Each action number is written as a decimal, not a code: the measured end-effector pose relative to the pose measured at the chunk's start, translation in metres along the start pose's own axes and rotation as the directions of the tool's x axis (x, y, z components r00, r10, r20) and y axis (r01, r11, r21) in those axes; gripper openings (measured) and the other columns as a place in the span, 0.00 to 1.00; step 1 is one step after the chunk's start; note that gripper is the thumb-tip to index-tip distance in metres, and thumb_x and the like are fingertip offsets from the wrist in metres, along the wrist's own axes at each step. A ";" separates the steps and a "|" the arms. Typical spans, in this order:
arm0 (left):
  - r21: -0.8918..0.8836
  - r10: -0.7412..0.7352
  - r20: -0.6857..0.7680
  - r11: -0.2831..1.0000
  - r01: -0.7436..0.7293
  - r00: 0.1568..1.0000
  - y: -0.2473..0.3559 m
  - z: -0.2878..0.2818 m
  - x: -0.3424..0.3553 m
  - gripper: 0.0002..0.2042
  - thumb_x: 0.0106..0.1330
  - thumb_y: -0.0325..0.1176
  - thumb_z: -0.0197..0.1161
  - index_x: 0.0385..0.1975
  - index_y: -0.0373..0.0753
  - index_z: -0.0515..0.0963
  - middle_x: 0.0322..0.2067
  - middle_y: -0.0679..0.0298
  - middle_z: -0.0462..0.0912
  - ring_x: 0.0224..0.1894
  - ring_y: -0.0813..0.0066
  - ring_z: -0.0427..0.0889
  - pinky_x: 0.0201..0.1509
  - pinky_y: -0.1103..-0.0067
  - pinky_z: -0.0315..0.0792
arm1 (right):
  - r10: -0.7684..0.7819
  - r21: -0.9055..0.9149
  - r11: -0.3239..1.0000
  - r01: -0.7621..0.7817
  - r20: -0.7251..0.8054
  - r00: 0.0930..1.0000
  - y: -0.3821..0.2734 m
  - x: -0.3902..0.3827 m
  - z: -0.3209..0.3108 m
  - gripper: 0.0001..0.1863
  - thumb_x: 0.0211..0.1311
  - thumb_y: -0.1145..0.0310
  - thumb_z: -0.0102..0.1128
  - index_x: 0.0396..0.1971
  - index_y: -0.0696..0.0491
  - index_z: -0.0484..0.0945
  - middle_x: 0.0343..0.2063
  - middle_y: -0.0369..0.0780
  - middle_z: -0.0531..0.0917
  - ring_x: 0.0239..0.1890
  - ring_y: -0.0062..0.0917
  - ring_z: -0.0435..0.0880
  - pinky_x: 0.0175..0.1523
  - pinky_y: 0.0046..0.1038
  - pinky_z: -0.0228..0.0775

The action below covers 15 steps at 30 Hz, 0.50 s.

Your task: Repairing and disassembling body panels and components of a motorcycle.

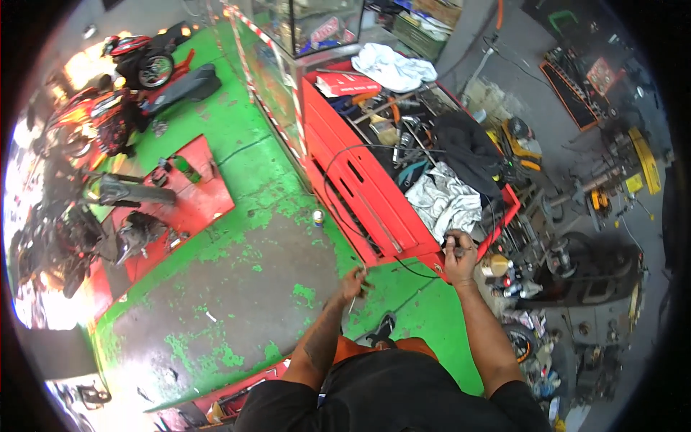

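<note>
My left hand (353, 285) hangs beside the near end of a red tool cabinet (347, 189), its fingers closed round a thin pale rod (351, 305) that points down. At the cabinet's near right corner is my right hand (461, 258), thumb and fingers pinched on a small dark piece too small to name. A thin black cable (325, 173) loops over the cabinet top, down its drawer front and round toward the corner below my right hand. Beside that hand a crumpled silver-grey cloth (445, 203) lies in the top tray.
Loose tools (407, 137), a dark cloth (464, 147) and a white rag (392, 66) fill the tray. Motorcycles (93, 119) stand at left, near a red platform (209, 180). A small can (318, 217) sits on the green floor. Parts and a wheel (520, 342) crowd the right.
</note>
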<state>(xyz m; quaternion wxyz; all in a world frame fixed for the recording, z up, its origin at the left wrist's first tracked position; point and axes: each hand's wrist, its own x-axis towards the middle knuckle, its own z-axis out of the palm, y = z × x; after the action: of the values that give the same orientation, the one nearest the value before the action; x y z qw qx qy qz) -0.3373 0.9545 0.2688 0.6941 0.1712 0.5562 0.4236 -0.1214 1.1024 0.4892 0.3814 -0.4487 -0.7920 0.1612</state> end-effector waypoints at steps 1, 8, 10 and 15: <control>0.135 0.017 -0.001 0.991 -0.017 1.000 -0.018 -0.003 -0.011 0.18 0.72 0.49 0.51 0.50 0.42 0.72 0.31 0.59 0.84 0.22 0.74 0.76 0.26 0.76 0.72 | 0.021 0.035 0.999 -0.022 0.020 1.000 0.002 0.001 0.000 0.05 0.62 0.71 0.57 0.34 0.56 0.78 0.29 0.43 0.81 0.32 0.36 0.80 0.39 0.34 0.71; 0.000 0.085 -0.540 0.995 -0.101 0.837 -0.196 -0.069 -0.127 0.11 0.69 0.38 0.52 0.40 0.40 0.78 0.25 0.62 0.79 0.16 0.77 0.71 0.19 0.77 0.66 | 0.022 0.514 0.852 -0.104 0.163 0.986 -0.027 -0.007 -0.027 0.06 0.67 0.72 0.54 0.38 0.57 0.78 0.23 0.34 0.78 0.23 0.15 0.74 0.26 0.18 0.64; -0.349 -0.132 -0.660 0.926 -0.147 0.739 -0.211 -0.056 -0.180 0.10 0.71 0.36 0.50 0.43 0.40 0.75 0.25 0.61 0.79 0.16 0.77 0.70 0.17 0.78 0.66 | -0.055 0.658 0.743 -0.123 0.243 0.968 -0.035 -0.021 -0.035 0.06 0.69 0.71 0.52 0.39 0.55 0.77 0.19 0.29 0.74 0.20 0.10 0.69 0.23 0.17 0.57; -0.217 -0.097 -0.945 0.900 -0.377 0.312 -0.258 0.052 -0.262 0.11 0.73 0.36 0.49 0.51 0.43 0.67 0.25 0.59 0.80 0.14 0.77 0.69 0.11 0.78 0.62 | -0.355 0.572 0.774 -0.271 0.747 0.562 -0.028 -0.077 -0.034 0.07 0.67 0.68 0.58 0.36 0.56 0.78 0.18 0.27 0.69 0.18 0.09 0.61 0.21 0.19 0.49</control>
<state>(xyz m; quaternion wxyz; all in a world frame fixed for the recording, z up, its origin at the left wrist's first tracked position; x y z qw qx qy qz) -0.1928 0.6122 0.2675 0.2187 -0.2036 0.7363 0.6071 -0.0891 1.0202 0.4932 0.0965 -0.1434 -0.7834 0.5970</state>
